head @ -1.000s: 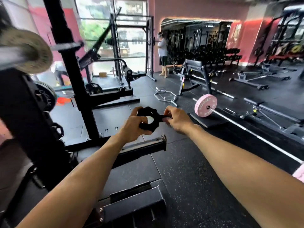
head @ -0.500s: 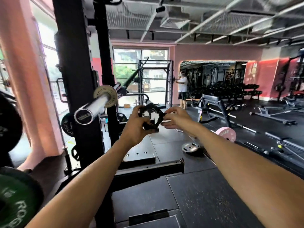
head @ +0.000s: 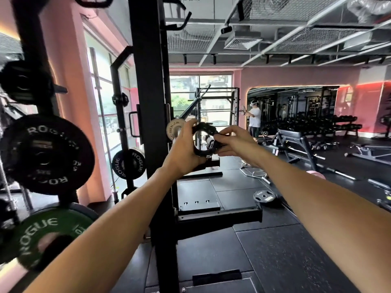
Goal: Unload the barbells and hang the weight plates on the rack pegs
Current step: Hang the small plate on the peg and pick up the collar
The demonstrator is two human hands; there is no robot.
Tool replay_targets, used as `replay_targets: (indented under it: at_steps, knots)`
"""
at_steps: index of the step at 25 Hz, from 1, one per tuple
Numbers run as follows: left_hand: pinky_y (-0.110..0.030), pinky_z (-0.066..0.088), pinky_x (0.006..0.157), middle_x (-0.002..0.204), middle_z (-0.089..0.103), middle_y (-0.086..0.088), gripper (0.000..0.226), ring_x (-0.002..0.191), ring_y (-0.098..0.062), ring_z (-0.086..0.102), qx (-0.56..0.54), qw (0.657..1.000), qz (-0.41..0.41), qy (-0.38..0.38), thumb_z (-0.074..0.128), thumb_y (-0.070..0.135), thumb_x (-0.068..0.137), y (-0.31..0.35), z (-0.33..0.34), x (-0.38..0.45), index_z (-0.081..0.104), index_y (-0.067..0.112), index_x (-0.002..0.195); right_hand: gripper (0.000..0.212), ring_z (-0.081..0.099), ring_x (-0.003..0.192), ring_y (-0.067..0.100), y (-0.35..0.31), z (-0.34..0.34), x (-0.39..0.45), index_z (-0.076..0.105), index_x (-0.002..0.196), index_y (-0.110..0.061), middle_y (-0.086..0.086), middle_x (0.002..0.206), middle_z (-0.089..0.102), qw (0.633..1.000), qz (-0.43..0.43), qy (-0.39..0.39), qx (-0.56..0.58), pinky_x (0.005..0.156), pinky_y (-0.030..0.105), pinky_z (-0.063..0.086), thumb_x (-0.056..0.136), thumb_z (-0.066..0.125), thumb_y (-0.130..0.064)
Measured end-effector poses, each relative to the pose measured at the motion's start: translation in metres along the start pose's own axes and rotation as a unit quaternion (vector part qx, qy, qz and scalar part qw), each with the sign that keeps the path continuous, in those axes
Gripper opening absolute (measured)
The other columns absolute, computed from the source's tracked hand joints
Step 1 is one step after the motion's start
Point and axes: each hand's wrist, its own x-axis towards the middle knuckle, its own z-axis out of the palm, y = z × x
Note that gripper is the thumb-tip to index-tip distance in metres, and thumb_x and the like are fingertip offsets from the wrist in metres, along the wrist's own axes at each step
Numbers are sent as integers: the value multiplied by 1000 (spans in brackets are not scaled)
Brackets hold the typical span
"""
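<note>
Hands held the round black plastic bar collar (head: 204, 140): left hand (head: 184, 152) gripped its ring, right hand (head: 233, 142) pinched its lever. Best to keep it square with the bar's silver end (head: 175, 128).

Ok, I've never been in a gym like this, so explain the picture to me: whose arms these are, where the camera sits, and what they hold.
There is no machine here. The camera is worn on a person's head, so the two bare arms reaching forward are that person's own. Both hands hold one black ring-shaped clamp, the kind that locks weights on a bar: the left hand grips its side, the right hand pinches its lever. Just behind it is the end of a barbell resting in the black rack. On the left, black weight plates and a green plate hang on the rack's pegs. One small plate lies on the floor. Another person stands far off.
</note>
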Motion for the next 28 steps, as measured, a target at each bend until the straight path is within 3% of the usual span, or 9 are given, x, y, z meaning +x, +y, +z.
replay_targets:
  at_steps: [5, 8, 13, 22, 25, 28]
  knots:
    - [-34, 46, 100, 132, 53, 0, 94, 117, -16, 54, 48, 998, -33, -7, 88, 21, 60, 2, -48, -37, 37, 21, 139, 29, 74, 72, 29, -7, 46, -28, 52, 105, -12, 19, 98, 70, 1000, -11, -10, -22, 73, 36, 61, 86, 72, -23]
    - [-42, 48, 95, 130, 54, 3, 93, 115, -20, 56, 97, 994, -53, 5, 87, 33, 58, -2, -58, -47, 37, 27, 136, 23, 71, 69, 28, -6, 64, -33, 50, 108, -8, 21, 100, 66, 999, -18, 2, -33, 75, 40, 61, 93, 62, -22]
    - [-48, 51, 88, 131, 50, 4, 87, 113, -24, 56, 146, 986, -85, 12, 83, 29, 63, -7, -55, -45, 35, 29, 136, 7, 71, 73, 27, -3, 76, -25, 53, 96, -12, 22, 106, 65, 995, -49, 40, -72, 80, 44, 59, 98, 53, -19]
    - [-44, 51, 84, 136, 47, 6, 81, 120, -23, 50, 206, 973, -104, 28, 80, 36, 71, -41, -29, -21, 36, 26, 139, 12, 69, 76, 31, 18, 76, 22, 51, 86, -16, 14, 100, 61, 993, -45, 67, -88, 83, 49, 57, 97, 52, -12]
    - [-46, 51, 88, 137, 47, 5, 87, 120, -22, 51, 183, 977, -108, 22, 83, 34, 69, -61, -22, -12, 34, 27, 141, 4, 69, 79, 34, 27, 78, 43, 52, 92, -11, 9, 94, 60, 993, -43, 63, -87, 83, 51, 57, 96, 53, -11]
    - [-40, 44, 102, 142, 45, 5, 98, 125, -20, 49, 144, 985, -92, -7, 88, 28, 63, -87, -18, 0, 34, 26, 145, 1, 70, 86, 38, 40, 74, 67, 53, 96, -10, 12, 98, 62, 996, -25, 44, -72, 83, 49, 57, 96, 54, -9]
